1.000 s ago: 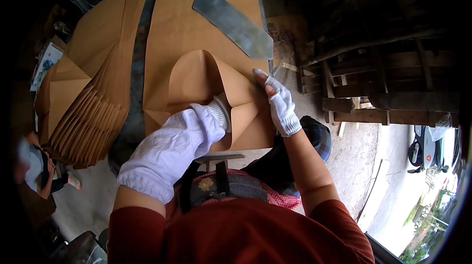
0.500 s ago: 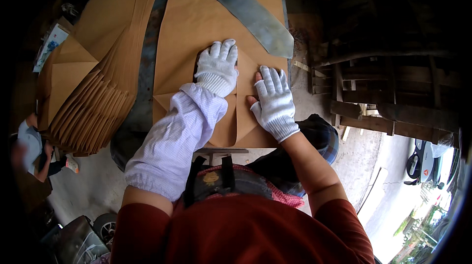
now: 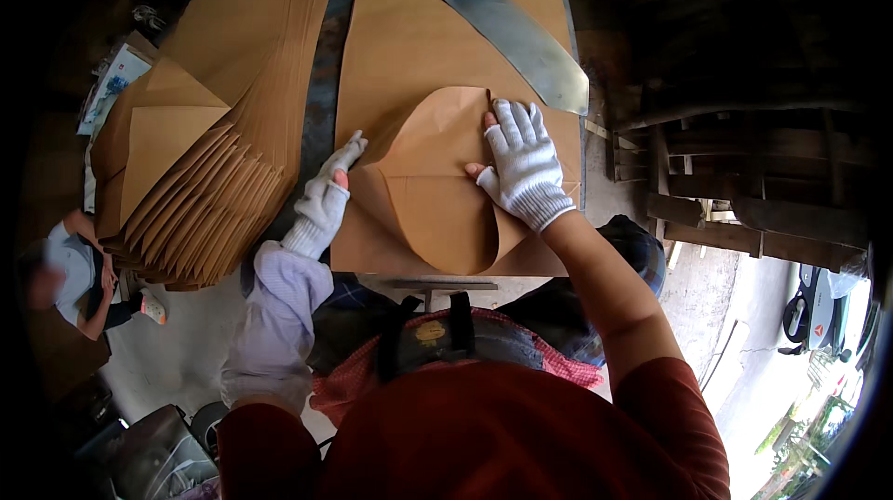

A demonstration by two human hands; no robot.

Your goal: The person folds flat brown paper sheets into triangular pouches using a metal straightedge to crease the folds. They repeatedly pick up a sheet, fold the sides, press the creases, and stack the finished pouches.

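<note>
A brown paper sheet (image 3: 437, 26) lies on the table, its near end folded into a flap (image 3: 437, 174) that bulges up and curls open. My right hand (image 3: 528, 163), in a white knitted glove with bare thumb and fingertip, rests flat on the flap's right side, fingers stretched. At the flap's left edge is my left hand (image 3: 324, 202), gloved too, turned on its side with fingers extended and nothing visible in it. A pale checked sleeve cover (image 3: 279, 305) covers that forearm. Beyond my right hand, a grey flat plate with angled ends (image 3: 516, 40) lies on the paper.
Left of the sheet stands a thick stack of folded brown paper bags (image 3: 200, 193), across a strip of dark table (image 3: 323, 81). Wooden planks (image 3: 772, 146) are on the right. Another person (image 3: 74, 267) is at the far left. A dark vehicle part (image 3: 811, 309) shows at right.
My left hand has moved from the middle of the folded paper to its left edge. The flap, flat before, now bulges up. My right hand stays pressed on the right side.
</note>
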